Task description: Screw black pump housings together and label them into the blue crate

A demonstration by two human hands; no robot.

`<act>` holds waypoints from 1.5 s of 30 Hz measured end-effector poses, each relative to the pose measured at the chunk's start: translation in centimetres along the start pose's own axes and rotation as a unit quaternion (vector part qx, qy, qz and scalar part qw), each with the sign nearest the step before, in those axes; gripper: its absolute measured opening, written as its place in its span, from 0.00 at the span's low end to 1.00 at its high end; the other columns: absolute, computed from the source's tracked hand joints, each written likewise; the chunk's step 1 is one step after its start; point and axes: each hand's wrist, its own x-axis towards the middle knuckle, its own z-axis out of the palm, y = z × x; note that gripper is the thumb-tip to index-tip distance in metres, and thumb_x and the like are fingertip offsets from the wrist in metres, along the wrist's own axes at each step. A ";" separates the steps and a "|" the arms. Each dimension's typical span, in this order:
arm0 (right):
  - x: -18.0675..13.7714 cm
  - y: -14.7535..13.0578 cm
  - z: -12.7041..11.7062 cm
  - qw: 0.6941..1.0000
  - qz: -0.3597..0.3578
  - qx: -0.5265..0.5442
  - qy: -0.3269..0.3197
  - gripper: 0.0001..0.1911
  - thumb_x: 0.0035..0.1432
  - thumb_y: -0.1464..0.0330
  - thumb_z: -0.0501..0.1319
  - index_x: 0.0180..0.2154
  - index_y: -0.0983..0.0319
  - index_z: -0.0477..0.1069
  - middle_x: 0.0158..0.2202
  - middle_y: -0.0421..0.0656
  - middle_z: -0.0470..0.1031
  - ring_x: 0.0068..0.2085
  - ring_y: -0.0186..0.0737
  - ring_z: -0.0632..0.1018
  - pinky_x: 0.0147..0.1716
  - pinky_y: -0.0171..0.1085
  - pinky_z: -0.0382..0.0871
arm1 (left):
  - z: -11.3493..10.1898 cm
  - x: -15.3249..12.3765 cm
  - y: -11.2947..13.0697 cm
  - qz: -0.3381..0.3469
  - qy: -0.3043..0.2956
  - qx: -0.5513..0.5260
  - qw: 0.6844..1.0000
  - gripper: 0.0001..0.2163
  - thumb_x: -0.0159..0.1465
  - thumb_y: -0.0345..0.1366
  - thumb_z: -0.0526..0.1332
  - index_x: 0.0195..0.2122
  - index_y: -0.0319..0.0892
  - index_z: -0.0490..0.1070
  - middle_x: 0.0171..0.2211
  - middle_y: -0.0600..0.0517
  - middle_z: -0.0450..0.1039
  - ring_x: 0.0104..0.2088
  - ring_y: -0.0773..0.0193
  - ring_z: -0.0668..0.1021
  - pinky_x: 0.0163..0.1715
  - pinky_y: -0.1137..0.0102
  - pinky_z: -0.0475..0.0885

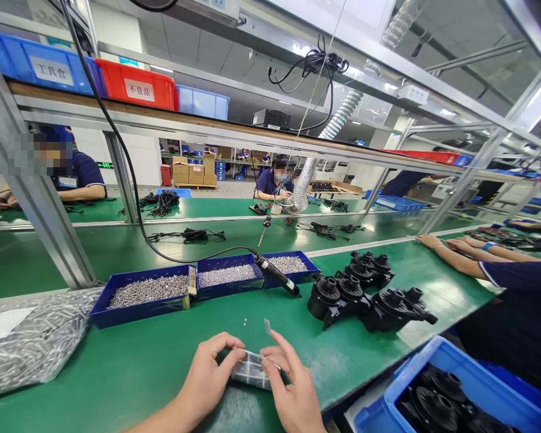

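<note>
My left hand (210, 376) pinches the left end of a small dark sheet (251, 370) marked with a pale grid of squares. My right hand (294, 388) grips its right end with the thumb in front. A small grey translucent square (267, 326) stands up at the tip of my right index finger. Just beyond the sheet, two tiny pale bits (245, 323) lie on the green tabletop (162, 355). An electric screwdriver (277, 274) rests against the blue trays behind, apart from both hands.
Blue trays of screws (151, 291) line the back. A clear bag of metal parts (31, 343) lies left. Several black round housings (342, 291) stand right, above a blue bin (406, 382) holding more. A co-worker's arms (460, 252) reach in from the right.
</note>
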 end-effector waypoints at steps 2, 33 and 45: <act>-0.1 0.0 0.1 1.000 -0.007 0.003 0.023 0.24 0.77 0.59 0.61 0.68 0.60 0.68 0.50 0.49 0.85 0.47 0.47 0.87 0.53 0.40 0.82 | 0.2 0.0 -0.2 -0.027 -0.003 -0.044 0.999 0.12 0.65 0.45 0.70 0.43 0.44 0.80 0.36 0.50 0.80 0.39 0.56 0.78 0.42 0.67 0.71; 1.0 -3.8 2.7 0.945 -0.303 -0.122 0.016 0.40 0.71 0.80 0.54 0.78 0.55 0.48 0.69 0.56 0.69 0.65 0.54 0.78 0.56 0.50 0.85 | 0.6 -0.2 -1.0 0.021 -0.070 0.047 0.996 0.15 0.68 0.48 0.66 0.48 0.44 0.80 0.29 0.53 0.77 0.29 0.62 0.74 0.32 0.70 0.66; 15.8 1.8 -11.4 0.923 -0.126 -0.185 0.313 0.40 0.70 0.62 0.63 0.75 0.65 0.50 0.76 0.66 0.39 0.73 0.73 0.60 0.64 0.71 0.69 | -2.4 2.4 -3.3 0.202 0.198 0.286 0.916 0.23 0.73 0.38 0.59 0.68 0.50 0.64 0.65 0.38 0.62 0.68 0.37 0.66 0.66 0.33 0.63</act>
